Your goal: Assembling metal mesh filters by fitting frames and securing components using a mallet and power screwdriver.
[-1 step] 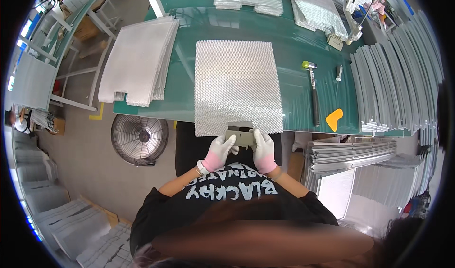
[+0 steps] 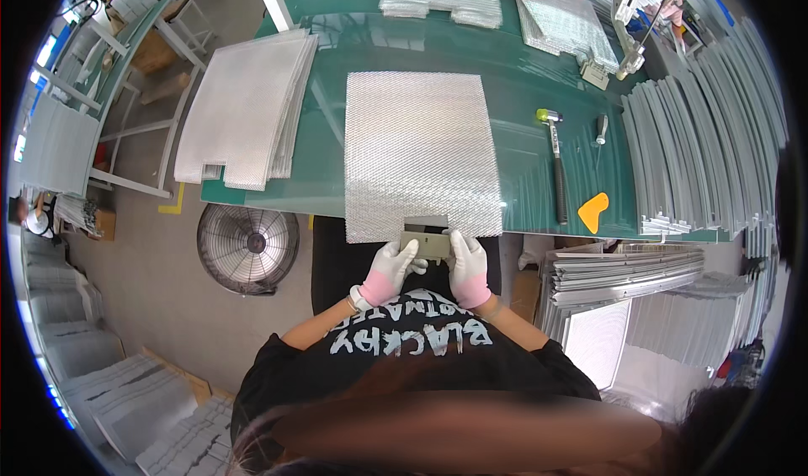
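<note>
Mesh sheet [image 2: 418, 152] overhangs the green tabletop's [image 2: 324, 173] near edge. Left hand [image 2: 389, 272] and right hand [image 2: 468, 265], gloved, fingers pinching a small metal plate [image 2: 427, 243] at the sheet's notch. Mallet [image 2: 555, 164] and orange scraper [image 2: 593, 211] lie well right; bare green strips flank the sheet.

We see a green worktable [image 2: 337, 181] on a grey concrete floor [image 2: 160, 299], with a round fan [image 2: 247, 247] beneath its edge.
</note>
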Available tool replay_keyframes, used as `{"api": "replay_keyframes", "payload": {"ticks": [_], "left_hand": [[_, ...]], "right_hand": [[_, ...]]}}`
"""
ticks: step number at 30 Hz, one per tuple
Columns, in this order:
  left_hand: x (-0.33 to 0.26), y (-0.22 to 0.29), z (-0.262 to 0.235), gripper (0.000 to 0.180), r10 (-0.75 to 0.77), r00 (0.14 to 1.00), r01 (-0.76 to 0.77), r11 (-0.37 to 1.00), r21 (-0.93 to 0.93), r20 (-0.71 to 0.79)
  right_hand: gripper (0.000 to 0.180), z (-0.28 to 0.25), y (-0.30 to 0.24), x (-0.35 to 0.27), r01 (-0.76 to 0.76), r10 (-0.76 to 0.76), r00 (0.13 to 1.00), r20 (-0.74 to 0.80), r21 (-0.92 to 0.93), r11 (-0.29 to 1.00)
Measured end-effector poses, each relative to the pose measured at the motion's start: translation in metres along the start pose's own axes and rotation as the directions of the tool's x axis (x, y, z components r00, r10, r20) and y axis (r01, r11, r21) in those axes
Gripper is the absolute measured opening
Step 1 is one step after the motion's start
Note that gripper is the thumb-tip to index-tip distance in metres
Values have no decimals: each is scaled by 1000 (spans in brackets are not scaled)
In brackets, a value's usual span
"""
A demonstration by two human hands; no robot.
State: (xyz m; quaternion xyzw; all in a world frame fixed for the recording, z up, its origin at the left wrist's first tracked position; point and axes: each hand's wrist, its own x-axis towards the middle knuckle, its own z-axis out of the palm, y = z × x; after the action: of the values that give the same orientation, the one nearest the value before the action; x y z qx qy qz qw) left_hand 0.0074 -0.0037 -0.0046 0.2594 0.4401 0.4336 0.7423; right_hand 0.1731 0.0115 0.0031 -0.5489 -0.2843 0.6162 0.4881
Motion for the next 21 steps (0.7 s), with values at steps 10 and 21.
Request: {"api": "replay_keyframes", "payload": {"ticks": [10, 21], "left_hand": [[-13, 23, -43, 50, -455, 794, -124, 527, 841, 403], [82, 115, 62, 65, 59, 636, -645, -506, 572, 769]], "right_hand": [[37, -8, 17, 1, 113, -87, 966, 243, -95, 989], [38, -19, 21, -5, 198, -176, 968, -181, 109, 974]]}}
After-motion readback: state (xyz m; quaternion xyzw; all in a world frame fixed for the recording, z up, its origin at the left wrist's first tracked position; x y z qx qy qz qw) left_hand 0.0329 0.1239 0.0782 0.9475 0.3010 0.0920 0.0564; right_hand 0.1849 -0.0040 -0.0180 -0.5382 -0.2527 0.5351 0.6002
